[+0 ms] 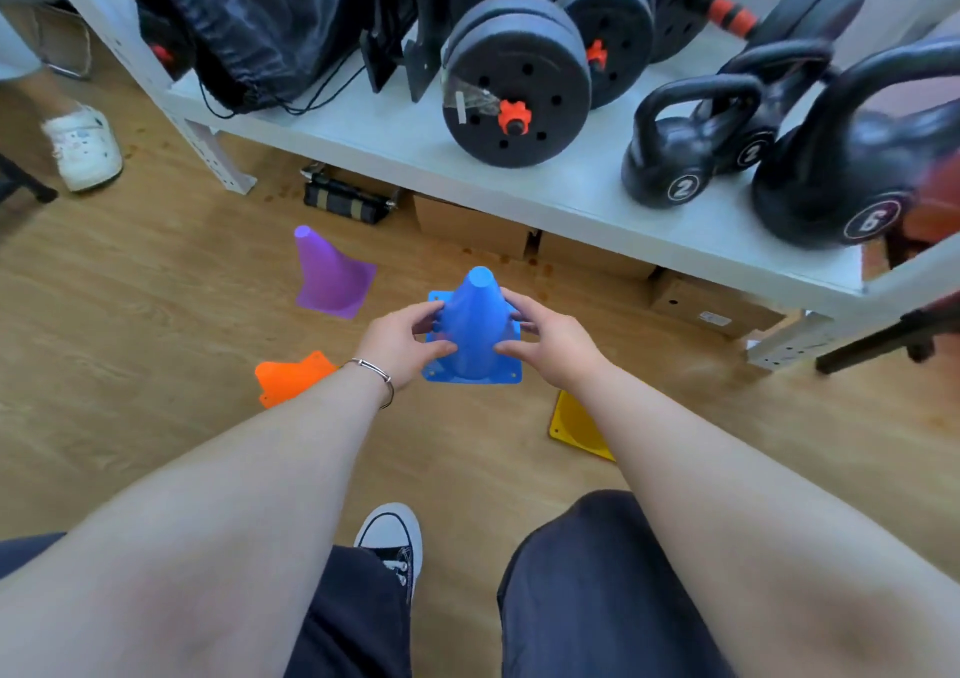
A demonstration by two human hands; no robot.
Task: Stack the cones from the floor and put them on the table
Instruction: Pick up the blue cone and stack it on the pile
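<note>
The wooden floor (pixel 156 313) spreads under me, and a pale shelf (pixel 395 142) crosses from ten o'clock to three o'clock, carrying a black bag (pixel 249 22), dumbbell plates (pixel 514 90) and kettlebells (pixel 670 152). Cardboard boxes (pixel 472 225) sit beneath it. At the centre I grip the blue cone (pixel 475 329) upright, my left hand (pixel 400 337) wrapped around its nine o'clock side, my right hand (pixel 550 337) around its three o'clock side. The purple cone (pixel 327 277) stands on the floor at ten o'clock of it. The orange cone (pixel 291 376) lies at eight o'clock, partly behind my left wrist. The yellow cone (pixel 571 422) shows at five o'clock, mostly hidden by my right forearm.
</note>
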